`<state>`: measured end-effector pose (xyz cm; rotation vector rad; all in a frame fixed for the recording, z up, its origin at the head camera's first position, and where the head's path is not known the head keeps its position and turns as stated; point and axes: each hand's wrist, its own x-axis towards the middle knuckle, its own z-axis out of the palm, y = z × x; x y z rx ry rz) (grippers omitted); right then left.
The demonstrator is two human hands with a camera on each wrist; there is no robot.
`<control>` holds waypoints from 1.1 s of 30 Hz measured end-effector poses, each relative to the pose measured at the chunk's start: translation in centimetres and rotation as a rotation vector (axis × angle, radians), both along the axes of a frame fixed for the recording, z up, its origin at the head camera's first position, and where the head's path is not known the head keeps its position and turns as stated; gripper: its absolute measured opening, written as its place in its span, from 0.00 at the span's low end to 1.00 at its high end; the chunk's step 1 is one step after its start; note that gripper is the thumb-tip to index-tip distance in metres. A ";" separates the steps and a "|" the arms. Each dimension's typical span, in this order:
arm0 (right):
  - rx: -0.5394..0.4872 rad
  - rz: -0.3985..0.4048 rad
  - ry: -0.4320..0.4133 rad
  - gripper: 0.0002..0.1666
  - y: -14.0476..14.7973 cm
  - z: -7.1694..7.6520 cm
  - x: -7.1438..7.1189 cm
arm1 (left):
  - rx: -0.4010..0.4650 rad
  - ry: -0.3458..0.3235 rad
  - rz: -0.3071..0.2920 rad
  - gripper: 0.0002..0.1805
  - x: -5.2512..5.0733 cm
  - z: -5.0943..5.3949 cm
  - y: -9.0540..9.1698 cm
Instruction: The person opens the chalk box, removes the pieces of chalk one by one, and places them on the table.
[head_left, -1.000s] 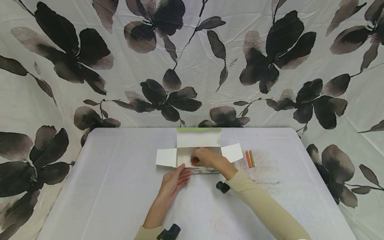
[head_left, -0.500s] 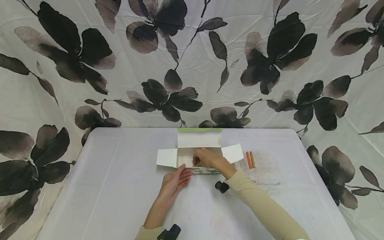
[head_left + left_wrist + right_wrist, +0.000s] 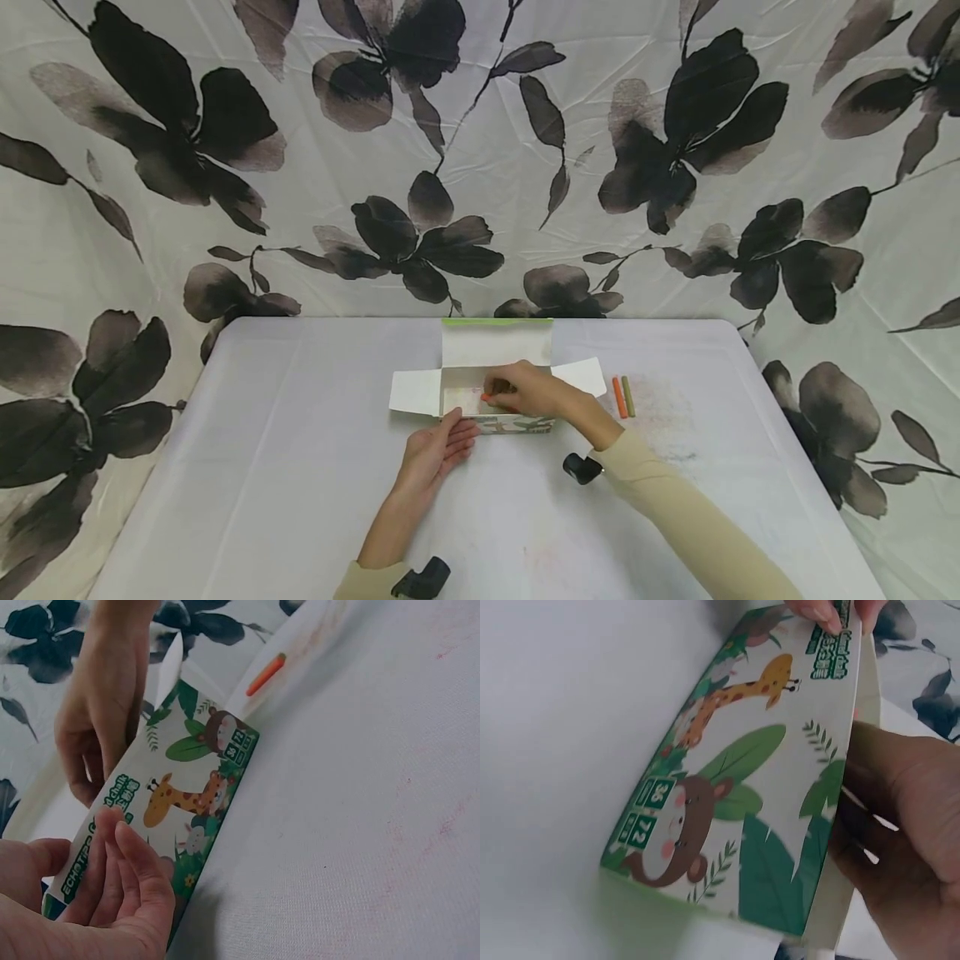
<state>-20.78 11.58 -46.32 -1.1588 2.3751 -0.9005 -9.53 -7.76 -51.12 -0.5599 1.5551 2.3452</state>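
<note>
Pinching a small orange chalk (image 3: 485, 398) between thumb and fingertips, the right hand (image 3: 528, 390) is at the opening of the box (image 3: 513, 426), its grip nearly closed on that piece. The left hand (image 3: 433, 450) is at the box's near left corner, its grip narrow, with the front wall between thumb and fairly straight fingers. The box stands open on the white worktop (image 3: 300, 467), lid (image 3: 497, 343) up at its back, side flaps spread. Right of the box, an orange stick (image 3: 619, 397) and an olive stick (image 3: 628, 397) lie side by side. Behind the box hangs a floral cloth (image 3: 525, 267).
</note>
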 end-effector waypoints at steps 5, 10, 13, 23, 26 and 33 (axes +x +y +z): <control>-0.091 -0.091 0.028 0.08 1.2 0.3 -0.2 | -0.003 0.007 -0.006 0.27 -0.1 0.0 0.0; -0.193 -0.200 -0.014 0.09 2.7 0.9 -0.4 | -0.006 0.008 -0.001 0.26 -0.2 -0.1 0.1; -0.232 -0.265 -0.031 0.09 3.8 1.4 -0.6 | -0.008 0.005 0.006 0.25 -0.2 -0.1 0.1; -0.328 -0.428 -0.206 0.16 8.3 2.4 -1.0 | -0.007 0.007 0.002 0.26 -0.1 0.0 0.0; -0.394 -0.453 -0.285 0.17 9.7 2.8 -1.0 | -0.008 0.006 0.002 0.26 -0.1 -0.1 0.1; -0.434 -0.520 -0.338 0.21 12.8 3.3 -0.8 | -0.009 0.002 0.007 0.24 -0.2 -0.3 0.1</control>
